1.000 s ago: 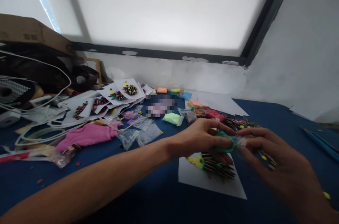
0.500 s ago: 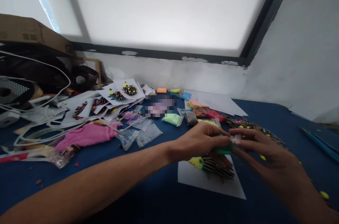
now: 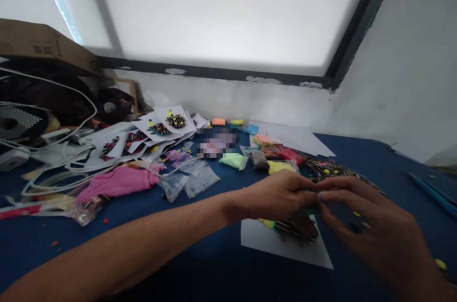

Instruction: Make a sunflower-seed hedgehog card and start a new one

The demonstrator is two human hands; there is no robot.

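Note:
My left hand (image 3: 278, 195) is closed around a small packet of green modelling clay (image 3: 309, 209), most of it hidden by the fingers. At the packet's right end, my right hand (image 3: 374, 216) pinches with thumb and fingertips, meeting the left fingers there. Under both hands lies a white paper card (image 3: 282, 250). It bears a hedgehog figure (image 3: 291, 228) with a yellow clay head and striped seed spines, partly covered by my left hand.
Striped seeds (image 3: 335, 169) are heaped behind my right hand. Clay packets, among them a pale green one (image 3: 233, 160) and a red one (image 3: 291, 155), lie beyond. Finished cards (image 3: 174, 120), a pink cloth (image 3: 119, 183) and white cables (image 3: 67, 169) sit to the left.
My hands have drawn closer together around the green packet, and its clear plastic end is now mostly hidden. The left hand has shifted slightly right, covering more of the hedgehog's head.

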